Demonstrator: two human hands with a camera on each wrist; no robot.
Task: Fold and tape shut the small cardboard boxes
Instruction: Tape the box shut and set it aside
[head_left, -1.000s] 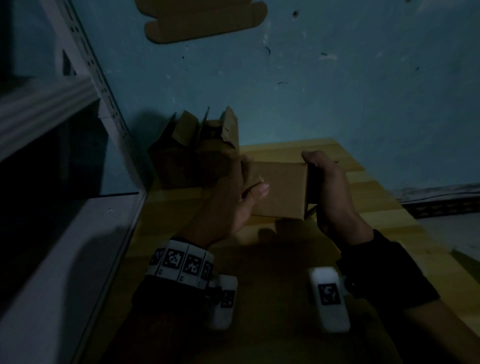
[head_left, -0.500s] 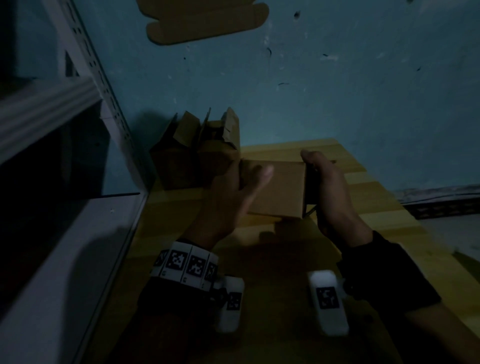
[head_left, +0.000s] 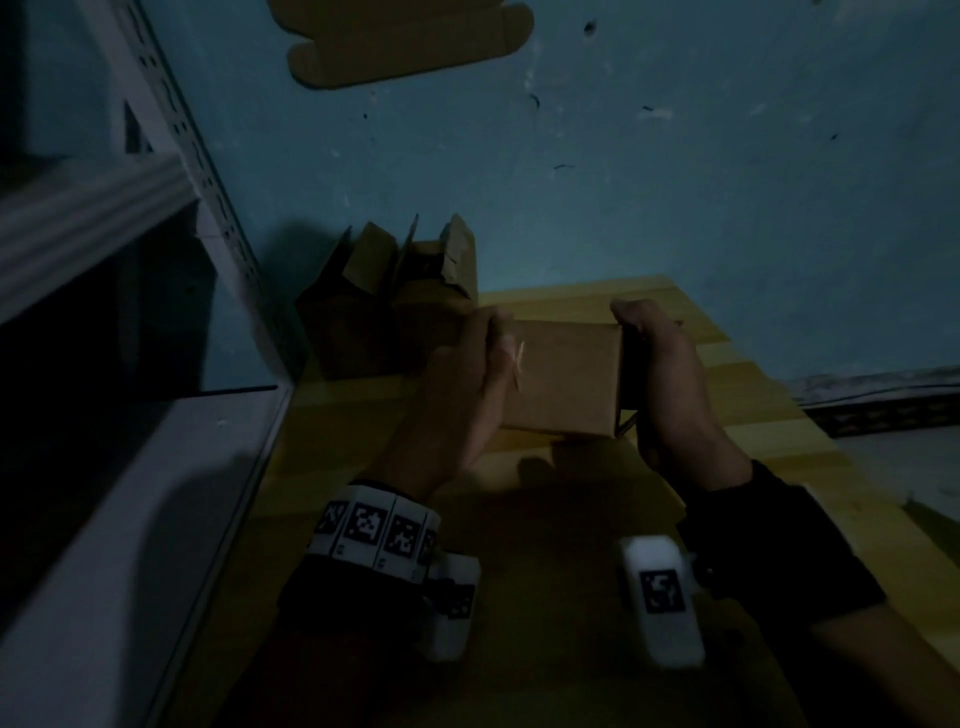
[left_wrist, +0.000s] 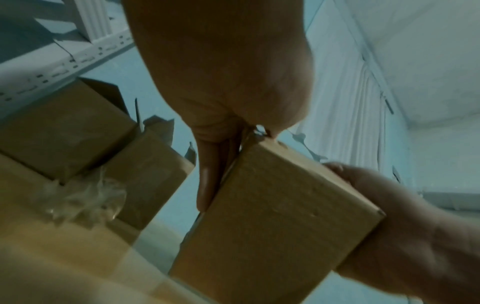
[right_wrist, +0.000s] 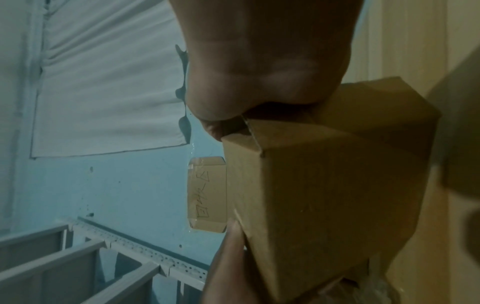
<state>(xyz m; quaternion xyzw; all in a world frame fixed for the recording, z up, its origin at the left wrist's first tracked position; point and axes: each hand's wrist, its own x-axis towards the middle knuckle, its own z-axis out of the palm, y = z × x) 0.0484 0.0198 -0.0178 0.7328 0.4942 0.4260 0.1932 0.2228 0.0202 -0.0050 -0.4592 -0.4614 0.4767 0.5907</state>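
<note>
Box (head_left: 563, 376): matte brown cardboard, rectangular | left hand (head_left: 462, 395): flat against end | right hand (head_left: 670, 384): gripping opposite end

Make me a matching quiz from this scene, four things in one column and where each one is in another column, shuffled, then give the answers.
Things:
1. held box
2. open boxes
3. flat cardboard piece
4. crumpled clear tape

Places:
A. fixed on the blue wall
B. between the left hand and right hand
C. on the table by the open boxes
D. at the table's back left corner

Pairs: 1-B, 2-D, 3-A, 4-C
</note>
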